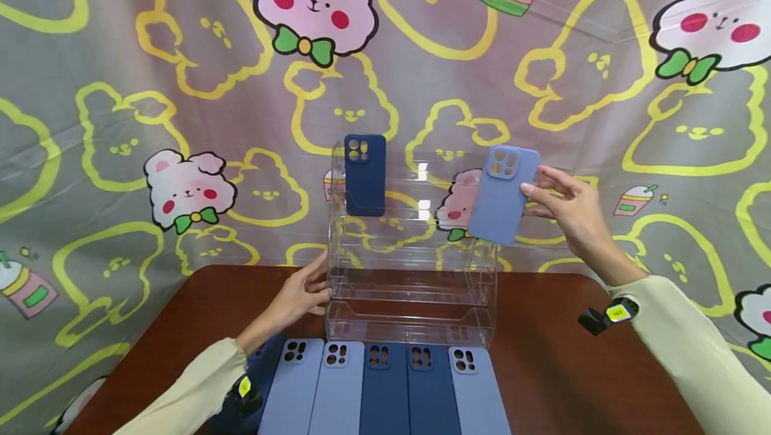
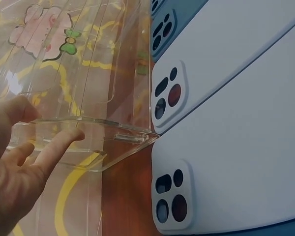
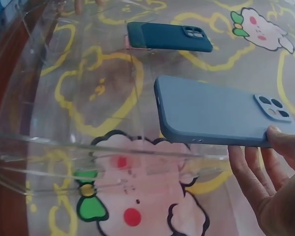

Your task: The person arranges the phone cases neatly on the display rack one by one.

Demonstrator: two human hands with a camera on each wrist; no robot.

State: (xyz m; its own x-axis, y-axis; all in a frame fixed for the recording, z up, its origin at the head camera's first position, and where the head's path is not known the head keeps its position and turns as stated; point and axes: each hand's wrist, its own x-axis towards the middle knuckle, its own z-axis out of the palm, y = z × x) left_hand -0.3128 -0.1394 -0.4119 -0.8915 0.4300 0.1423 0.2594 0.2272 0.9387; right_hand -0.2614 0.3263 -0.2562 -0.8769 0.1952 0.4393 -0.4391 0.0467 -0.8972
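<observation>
My right hand (image 1: 578, 217) pinches a light blue phone case (image 1: 504, 204) by its right edge, thumb on the outer face and fingers behind. The case tilts slightly, camera cutout up, its lower end overlapping the top right of a clear tiered display rack (image 1: 415, 318) in the head view. In the right wrist view, the fingers (image 3: 250, 172) support the case's edge near the cutout. My left hand (image 1: 298, 294) touches the rack's left side, fingers extended against the clear panel (image 2: 88, 125). A dark blue phone case (image 1: 365, 177) stands upright in the rack's top tier, at the left.
Light blue cases (image 1: 337, 388) and dark blue cases (image 1: 384, 388) lie side by side along the front of the brown table (image 1: 560, 355), close before the rack. A cartoon-print cloth (image 1: 452, 80) hangs behind the table. The rack's lower tiers hold no cases.
</observation>
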